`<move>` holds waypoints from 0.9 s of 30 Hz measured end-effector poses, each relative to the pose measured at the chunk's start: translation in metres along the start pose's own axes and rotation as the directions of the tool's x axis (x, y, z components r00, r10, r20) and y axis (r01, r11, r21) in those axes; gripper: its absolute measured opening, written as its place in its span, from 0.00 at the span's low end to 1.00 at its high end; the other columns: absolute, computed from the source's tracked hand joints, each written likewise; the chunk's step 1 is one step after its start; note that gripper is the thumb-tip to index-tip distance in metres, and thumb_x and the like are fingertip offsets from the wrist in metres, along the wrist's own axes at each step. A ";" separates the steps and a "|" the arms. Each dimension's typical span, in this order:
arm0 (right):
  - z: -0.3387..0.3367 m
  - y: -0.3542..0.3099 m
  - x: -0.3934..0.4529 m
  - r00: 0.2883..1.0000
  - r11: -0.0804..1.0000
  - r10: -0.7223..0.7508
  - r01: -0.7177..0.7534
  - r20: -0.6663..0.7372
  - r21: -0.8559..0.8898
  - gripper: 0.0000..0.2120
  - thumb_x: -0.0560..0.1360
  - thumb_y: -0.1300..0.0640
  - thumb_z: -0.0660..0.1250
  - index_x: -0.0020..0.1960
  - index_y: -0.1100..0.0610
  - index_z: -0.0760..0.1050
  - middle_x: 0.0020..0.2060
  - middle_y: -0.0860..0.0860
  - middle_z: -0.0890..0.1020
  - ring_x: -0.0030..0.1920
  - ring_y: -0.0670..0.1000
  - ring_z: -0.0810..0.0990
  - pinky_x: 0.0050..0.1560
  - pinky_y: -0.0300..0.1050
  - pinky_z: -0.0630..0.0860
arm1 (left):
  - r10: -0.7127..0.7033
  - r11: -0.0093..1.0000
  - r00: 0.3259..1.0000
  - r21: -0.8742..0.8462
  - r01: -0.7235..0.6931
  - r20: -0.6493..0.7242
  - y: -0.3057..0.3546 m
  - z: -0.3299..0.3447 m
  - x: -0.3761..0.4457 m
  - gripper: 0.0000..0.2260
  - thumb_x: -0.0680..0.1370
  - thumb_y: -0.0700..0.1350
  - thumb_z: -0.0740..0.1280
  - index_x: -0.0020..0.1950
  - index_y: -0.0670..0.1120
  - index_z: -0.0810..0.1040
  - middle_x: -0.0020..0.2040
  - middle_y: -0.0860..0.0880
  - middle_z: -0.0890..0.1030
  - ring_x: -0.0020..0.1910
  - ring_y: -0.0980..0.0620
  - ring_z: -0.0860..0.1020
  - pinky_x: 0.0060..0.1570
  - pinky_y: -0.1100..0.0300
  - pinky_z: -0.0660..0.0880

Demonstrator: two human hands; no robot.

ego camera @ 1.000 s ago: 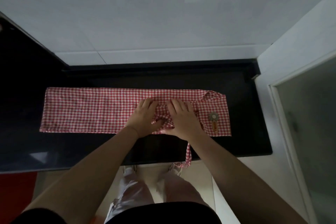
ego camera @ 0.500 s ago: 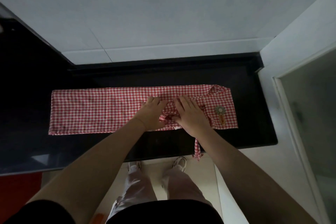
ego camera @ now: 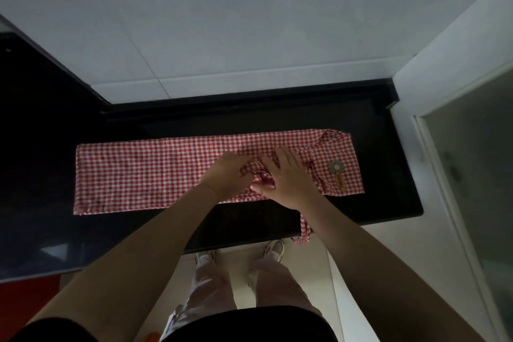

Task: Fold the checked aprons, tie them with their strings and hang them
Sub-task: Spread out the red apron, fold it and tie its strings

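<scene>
1. Left hand [ego camera: 229,175]: palm down on the apron [ego camera: 144,172], fingers curled inward toward the bunched cloth at the fold's middle. Whether these fingers pinch the cloth cannot be told; their tips are hidden.
2. Right hand [ego camera: 286,175]: palm down just beside the left, at its 3 o'clock. Fingers are straight and slightly spread, pointing toward 11 o'clock, pressing flat on the fabric. The thumb reaches toward the left hand, lying by the small gathered knot of cloth [ego camera: 262,176] between the two hands.
3. Arms: both forearms are bare and extend from the lower corners of the view, converging at the apron's centre. The left comes up from 7 o'clock, the right from 5 o'clock.
4. Apron: red-and-white checked, folded into a long narrow band lying flat across the desk [ego camera: 388,175], its length running 9 o'clock to 3 o'clock. The near edge lies close to the desk's front.
5. Badge [ego camera: 337,173]: a flower-shaped patch with an orange tag sits on the apron's right end, at the right hand's 3 o'clock.
6. String [ego camera: 304,228]: a checked string hangs over the desk's front edge beneath the right wrist, at 5 o'clock from the hands.
7. Surroundings: the desk is black and glossy; a white wall [ego camera: 249,22] stands behind it at 12 o'clock. The person's legs and white shoes [ego camera: 273,250] show below at 6 o'clock.
</scene>
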State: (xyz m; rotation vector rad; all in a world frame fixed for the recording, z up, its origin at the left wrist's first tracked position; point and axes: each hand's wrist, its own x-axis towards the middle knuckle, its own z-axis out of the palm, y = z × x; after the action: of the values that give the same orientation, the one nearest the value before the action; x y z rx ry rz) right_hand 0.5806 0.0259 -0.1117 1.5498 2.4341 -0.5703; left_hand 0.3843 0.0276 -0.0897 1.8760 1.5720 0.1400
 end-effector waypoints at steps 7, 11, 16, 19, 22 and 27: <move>0.001 -0.017 0.002 0.968 0.997 0.068 -0.054 -0.241 0.061 0.32 0.81 0.38 0.49 0.77 0.56 0.58 0.77 0.59 0.60 0.78 0.58 0.56 0.78 0.56 0.50 | 0.002 0.999 0.999 0.045 0.000 -0.049 -0.003 0.004 0.002 0.18 0.82 0.47 0.61 0.72 0.51 0.70 0.64 0.49 0.73 0.65 0.48 0.70 0.66 0.51 0.70; 0.007 -0.032 0.006 0.913 0.998 0.053 -0.035 -0.405 0.052 0.26 0.84 0.47 0.51 0.76 0.61 0.62 0.76 0.59 0.65 0.78 0.57 0.58 0.78 0.55 0.52 | 0.016 0.991 0.997 0.131 -0.006 -0.072 -0.017 0.012 -0.005 0.24 0.80 0.48 0.62 0.77 0.51 0.64 0.72 0.47 0.67 0.71 0.47 0.64 0.71 0.47 0.65; 0.033 -0.036 0.012 0.967 0.995 0.092 -0.098 -0.239 -0.012 0.32 0.82 0.37 0.45 0.81 0.52 0.51 0.80 0.56 0.53 0.80 0.58 0.49 0.78 0.61 0.51 | -0.070 0.957 0.985 0.267 0.110 -0.155 -0.045 0.029 -0.023 0.33 0.79 0.64 0.50 0.80 0.51 0.50 0.81 0.48 0.51 0.79 0.44 0.48 0.77 0.41 0.46; 0.048 -0.025 0.008 0.978 0.991 0.076 -0.095 -0.192 -0.089 0.36 0.81 0.33 0.46 0.81 0.50 0.42 0.81 0.54 0.44 0.80 0.58 0.42 0.78 0.59 0.44 | -0.113 0.922 0.987 0.359 0.147 -0.114 -0.079 0.030 -0.037 0.33 0.77 0.69 0.39 0.79 0.59 0.39 0.80 0.50 0.37 0.78 0.44 0.35 0.74 0.41 0.34; 0.045 -0.022 0.010 0.985 0.989 0.071 -0.090 -0.160 -0.117 0.36 0.80 0.33 0.44 0.81 0.50 0.42 0.81 0.54 0.44 0.80 0.57 0.42 0.78 0.60 0.46 | -0.144 0.911 0.979 0.367 0.188 -0.142 -0.102 0.024 -0.057 0.30 0.79 0.67 0.40 0.79 0.60 0.37 0.80 0.50 0.36 0.78 0.43 0.34 0.73 0.39 0.34; 0.024 -0.060 0.012 0.956 0.976 0.198 -0.213 -0.218 -0.048 0.35 0.79 0.37 0.48 0.79 0.56 0.57 0.79 0.60 0.57 0.79 0.61 0.50 0.77 0.64 0.47 | -0.224 0.933 0.955 0.239 0.268 -0.196 -0.119 0.004 -0.079 0.28 0.81 0.62 0.48 0.80 0.57 0.50 0.81 0.46 0.47 0.79 0.42 0.45 0.76 0.42 0.45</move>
State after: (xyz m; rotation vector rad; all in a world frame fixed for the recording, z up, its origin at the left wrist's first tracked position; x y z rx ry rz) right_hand 0.5206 0.0035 -0.1248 1.8903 2.3660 -0.2906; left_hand 0.2660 -0.0402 -0.1326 1.8808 2.0113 -0.0284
